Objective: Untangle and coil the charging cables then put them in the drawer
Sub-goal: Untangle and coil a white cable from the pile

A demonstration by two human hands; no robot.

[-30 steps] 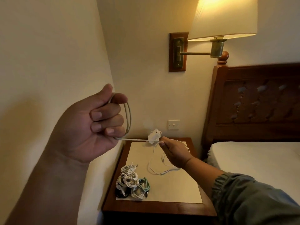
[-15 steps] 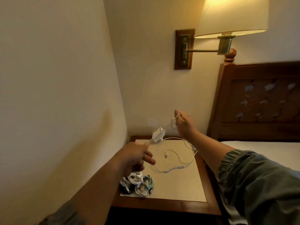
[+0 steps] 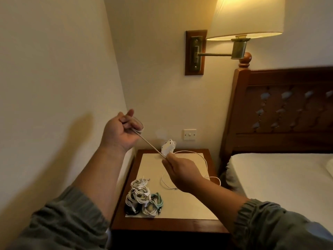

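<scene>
Nightstand (image 3: 162, 225) holds coiled bundles (image 3: 139, 197); left hand (image 3: 119, 135) grips loops of cable (image 3: 149, 143); right hand (image 3: 182, 172) pinches it taut; slack and drawer outstanding.

**Nightstand: what's on it**

Wooden nightstand (image 3: 162, 225) in the corner, wall on its left, bed on its right. A pale rectangular panel (image 3: 189, 204) covers most of the top, leaving a wood border all round. Coiled cables (image 3: 139, 194) are piled at the panel's front-left corner: mostly white, with a teal cable (image 3: 158, 202) at the right and a black cable (image 3: 130, 210) at the bottom-left. A loose white cable (image 3: 206, 164) lies in open loops mid-panel and runs to the right edge.
</scene>
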